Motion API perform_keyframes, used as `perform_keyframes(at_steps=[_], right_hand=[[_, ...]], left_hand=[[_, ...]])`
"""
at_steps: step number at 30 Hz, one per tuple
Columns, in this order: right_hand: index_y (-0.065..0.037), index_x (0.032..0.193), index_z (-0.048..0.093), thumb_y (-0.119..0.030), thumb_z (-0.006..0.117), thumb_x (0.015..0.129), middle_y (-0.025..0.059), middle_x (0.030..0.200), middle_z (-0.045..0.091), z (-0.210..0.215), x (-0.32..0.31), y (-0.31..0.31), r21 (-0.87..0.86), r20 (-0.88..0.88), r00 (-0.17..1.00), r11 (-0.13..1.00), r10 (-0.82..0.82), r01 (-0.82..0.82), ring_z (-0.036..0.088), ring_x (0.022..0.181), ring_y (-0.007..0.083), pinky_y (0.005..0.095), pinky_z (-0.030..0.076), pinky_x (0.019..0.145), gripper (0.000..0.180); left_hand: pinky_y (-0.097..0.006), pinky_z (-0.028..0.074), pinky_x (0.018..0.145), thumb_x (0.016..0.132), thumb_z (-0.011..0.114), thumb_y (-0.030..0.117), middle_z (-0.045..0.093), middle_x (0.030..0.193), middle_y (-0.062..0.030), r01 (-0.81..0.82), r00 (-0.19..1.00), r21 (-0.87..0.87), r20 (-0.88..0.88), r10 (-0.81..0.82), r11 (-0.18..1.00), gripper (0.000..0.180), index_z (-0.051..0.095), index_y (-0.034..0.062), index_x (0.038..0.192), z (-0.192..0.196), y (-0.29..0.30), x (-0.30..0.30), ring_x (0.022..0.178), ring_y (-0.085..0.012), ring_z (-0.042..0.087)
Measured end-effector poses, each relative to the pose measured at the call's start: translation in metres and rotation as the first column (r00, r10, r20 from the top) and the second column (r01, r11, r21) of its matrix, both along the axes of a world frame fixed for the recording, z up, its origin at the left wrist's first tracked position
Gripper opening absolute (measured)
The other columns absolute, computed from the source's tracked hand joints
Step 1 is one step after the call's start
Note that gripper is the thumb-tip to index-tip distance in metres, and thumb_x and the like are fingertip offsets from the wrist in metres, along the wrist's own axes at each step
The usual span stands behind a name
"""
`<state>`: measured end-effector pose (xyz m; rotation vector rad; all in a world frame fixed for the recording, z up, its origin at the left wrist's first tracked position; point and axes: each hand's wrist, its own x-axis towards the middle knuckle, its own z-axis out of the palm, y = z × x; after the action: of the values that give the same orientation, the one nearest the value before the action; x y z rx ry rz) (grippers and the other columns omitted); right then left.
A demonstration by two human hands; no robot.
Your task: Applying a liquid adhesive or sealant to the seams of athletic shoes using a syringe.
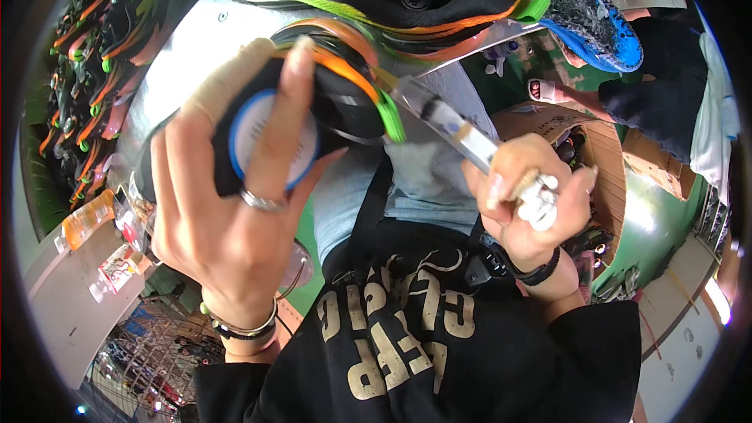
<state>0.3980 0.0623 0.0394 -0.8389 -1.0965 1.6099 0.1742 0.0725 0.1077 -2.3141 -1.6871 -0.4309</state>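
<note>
Gripped a black shoe part (345, 102) in left hand (227, 211), fingers closed around it; right hand (533, 204), fist shut on a brush (450, 121), handle slanted up-left toward that shoe part

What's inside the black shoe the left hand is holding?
Inside the black shoe a white insole with a blue rim shows at the heel. The left hand has its fingers across it; the toe end is hidden.

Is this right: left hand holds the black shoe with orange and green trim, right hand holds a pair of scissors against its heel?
Not quite. The head view shows the right hand holding a brush, not scissors. The left hand does hold the black shoe with orange and green trim.
</note>
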Motion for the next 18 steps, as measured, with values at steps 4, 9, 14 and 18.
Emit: perform_keyframes(at_steps=[4,9,14,18], right_hand=[[0.004,0.082,0.063,-0.059,0.026,0.098,0.0112,0.076,0.064,-0.009,-0.011,0.013,-0.045,-0.130,0.991,0.999,-0.012,0.007,0.050,0.053,0.0091,0.0234,0.035,0.048,0.075],[0.004,0.079,0.063,-0.039,0.029,0.102,0.0120,0.086,0.066,-0.009,-0.028,0.018,-0.049,-0.205,0.978,0.998,-0.046,0.037,0.051,0.057,0.0096,0.0240,0.039,0.053,0.059],[0.004,0.080,0.063,-0.036,0.033,0.102,0.0104,0.085,0.067,-0.001,-0.029,0.023,-0.057,-0.215,0.976,0.998,-0.036,0.024,0.051,0.056,0.0097,0.0239,0.039,0.054,0.054],[0.004,0.083,0.064,-0.030,0.038,0.100,0.0083,0.078,0.066,0.004,-0.037,0.018,-0.019,-0.156,0.988,1.000,-0.023,0.020,0.053,0.056,0.0096,0.0235,0.040,0.053,0.046]], left_hand=[[-0.037,0.052,0.085,0.059,0.088,0.022,0.064,0.115,-0.0065,-0.145,0.986,-0.142,0.060,0.154,0.979,0.069,0.066,0.0107,0.122,0.008,0.019,0.003,0.097,-0.0251,0.066],[-0.034,0.051,0.084,0.071,0.083,0.032,0.067,0.110,-0.0088,-0.283,0.951,-0.258,0.049,0.305,0.924,0.063,0.063,0.0047,0.125,0.014,0.029,0.007,0.095,-0.0236,0.067],[-0.034,0.051,0.083,0.078,0.076,0.043,0.069,0.102,-0.0154,-0.350,0.924,-0.316,0.037,0.380,0.882,0.064,0.062,0.0021,0.125,0.020,0.043,0.005,0.090,-0.0232,0.068],[-0.033,0.050,0.087,0.079,0.073,0.050,0.070,0.103,-0.0188,-0.402,0.895,-0.382,0.029,0.446,0.832,0.069,0.061,0.0018,0.127,0.026,0.049,-0.012,0.092,-0.0226,0.068]])
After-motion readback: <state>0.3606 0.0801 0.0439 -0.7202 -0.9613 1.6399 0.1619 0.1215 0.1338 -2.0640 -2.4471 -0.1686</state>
